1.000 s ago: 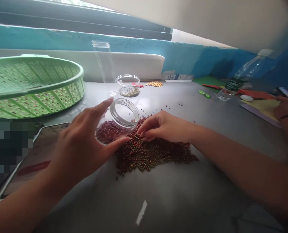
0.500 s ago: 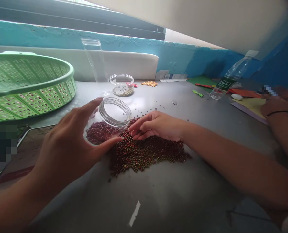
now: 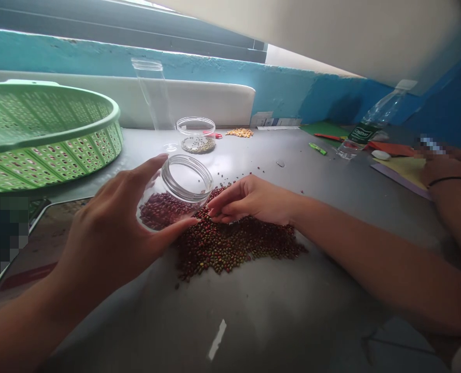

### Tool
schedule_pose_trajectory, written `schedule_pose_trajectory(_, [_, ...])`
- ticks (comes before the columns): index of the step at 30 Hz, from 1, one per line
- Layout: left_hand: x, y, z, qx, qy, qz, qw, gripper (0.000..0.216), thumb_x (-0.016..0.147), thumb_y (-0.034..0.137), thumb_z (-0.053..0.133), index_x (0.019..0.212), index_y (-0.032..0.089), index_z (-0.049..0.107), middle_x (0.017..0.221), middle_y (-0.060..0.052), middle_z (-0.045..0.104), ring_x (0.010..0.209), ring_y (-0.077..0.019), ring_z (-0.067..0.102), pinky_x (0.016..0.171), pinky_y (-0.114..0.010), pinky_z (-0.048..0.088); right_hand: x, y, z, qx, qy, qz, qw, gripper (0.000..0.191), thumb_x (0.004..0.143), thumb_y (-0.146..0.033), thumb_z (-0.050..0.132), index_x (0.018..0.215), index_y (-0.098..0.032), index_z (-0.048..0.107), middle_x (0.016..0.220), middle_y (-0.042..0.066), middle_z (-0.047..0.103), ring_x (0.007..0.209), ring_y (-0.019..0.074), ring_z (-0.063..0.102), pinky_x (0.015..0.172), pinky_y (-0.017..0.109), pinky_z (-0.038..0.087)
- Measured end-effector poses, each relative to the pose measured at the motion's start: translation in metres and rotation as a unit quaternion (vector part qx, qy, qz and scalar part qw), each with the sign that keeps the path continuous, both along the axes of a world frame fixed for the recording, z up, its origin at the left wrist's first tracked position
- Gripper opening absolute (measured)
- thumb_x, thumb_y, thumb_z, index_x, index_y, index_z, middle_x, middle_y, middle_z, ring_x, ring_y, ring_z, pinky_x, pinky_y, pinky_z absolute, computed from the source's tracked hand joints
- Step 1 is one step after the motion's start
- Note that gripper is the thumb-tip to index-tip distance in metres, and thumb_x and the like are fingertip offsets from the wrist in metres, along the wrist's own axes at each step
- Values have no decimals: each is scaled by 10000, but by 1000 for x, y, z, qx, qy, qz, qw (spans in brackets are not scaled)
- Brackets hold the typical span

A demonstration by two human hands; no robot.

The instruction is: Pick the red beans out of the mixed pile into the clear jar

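Observation:
My left hand [image 3: 114, 238] grips a clear plastic jar [image 3: 176, 194], tilted with its open mouth toward the right and red beans lying in its bottom. A heap of mixed red and green beans [image 3: 230, 243] is spread on the grey table [image 3: 292, 311] just right of the jar. My right hand [image 3: 254, 199] rests on the heap close to the jar's mouth, its fingertips pinched together over the beans; what they hold is too small to see.
A green perforated basket [image 3: 44, 134] stands at the left. Behind are a tall clear jar [image 3: 155, 93], a low jar of green beans [image 3: 196, 135], a small pile of yellow grains [image 3: 239, 133] and a water bottle [image 3: 366, 129]. Another person's hand [image 3: 448, 168] is at the right.
My right hand's fingers have drawn together into a pinch beside the jar's mouth. The jar and my left hand have hardly moved.

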State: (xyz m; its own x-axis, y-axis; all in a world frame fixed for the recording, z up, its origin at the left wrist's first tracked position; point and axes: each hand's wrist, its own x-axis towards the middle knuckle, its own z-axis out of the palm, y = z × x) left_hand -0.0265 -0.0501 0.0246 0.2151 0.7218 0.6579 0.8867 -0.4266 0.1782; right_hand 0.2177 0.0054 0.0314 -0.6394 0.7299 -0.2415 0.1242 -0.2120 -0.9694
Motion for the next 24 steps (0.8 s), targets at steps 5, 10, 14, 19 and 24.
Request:
schedule_pose_trajectory(5, [0, -1, 1, -1, 0, -3, 1000, 872, 709, 575, 745, 1451, 316, 365, 1394, -81, 580, 1127, -310, 646, 983, -430, 517, -2, -1, -1, -3, 3, -17, 1000, 293, 778, -1, 629, 970, -158, 786, 952, 41, 772, 899, 131, 724, 921, 300, 587])
schedule_pose_trajectory(10, [1, -1, 1, 4, 7, -9, 1000, 859, 716, 555, 747, 1447, 311, 367, 1385, -89, 584, 1124, -307, 647, 983, -438, 519, -8, -3, 2, 99, 9, -104, 990, 179, 789, -70, 693, 900, -169, 794, 905, 36, 782, 901, 150, 731, 949, 335, 582])
schedule_pose_trajectory(14, [2, -2, 2, -5, 11, -7, 1000, 837, 730, 565, 728, 1444, 318, 369, 1359, -93, 598, 1148, -322, 634, 970, -458, 521, -7, -4, 6, 197, 37, -166, 966, 198, 777, -143, 743, 967, -177, 789, 944, 37, 784, 901, 164, 734, 939, 362, 594])
schedule_pose_trajectory(19, [2, -2, 2, 4, 18, -5, 1000, 828, 735, 563, 724, 1443, 323, 369, 1331, -86, 613, 1144, -312, 639, 955, -437, 526, -4, -6, 6, 240, 8, -163, 957, 210, 748, -180, 770, 956, -189, 792, 921, 36, 786, 893, 194, 737, 875, 374, 612])
schedule_pose_trajectory(24, [1, -3, 2, 1, 25, -12, 1000, 822, 746, 559, 713, 1450, 327, 360, 1343, -87, 608, 1160, -321, 635, 970, -458, 524, -3, -6, 6, 285, -13, -191, 939, 177, 744, -228, 776, 916, -193, 794, 871, 28, 781, 839, 196, 734, 816, 372, 614])
